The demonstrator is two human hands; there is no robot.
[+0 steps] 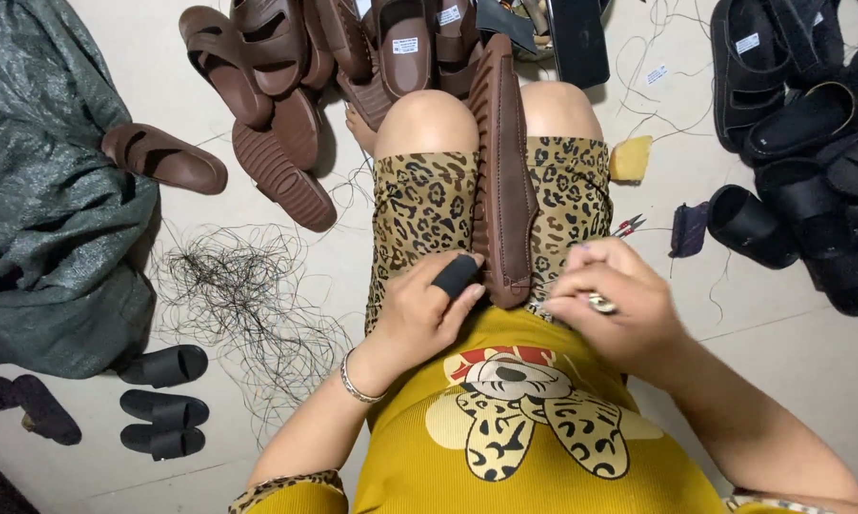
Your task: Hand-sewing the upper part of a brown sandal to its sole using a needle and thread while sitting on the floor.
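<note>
Bracing the brown sole (501,181) with curled left hand (427,309) fingers, right hand (612,295) pinched beside it.

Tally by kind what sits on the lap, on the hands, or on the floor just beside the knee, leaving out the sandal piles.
Brown sole on the lap: 1
Black finger sleeve on the left hand: 1
Yellow sponge: 1
Red-handled snips: 1
Dark cloth scrap: 1
Total: 5

sole (502,171) on lap, between knees | sandal pile (334,57) ahead | thread tangle (248,295) left | snips (627,226) right, perhaps
</note>
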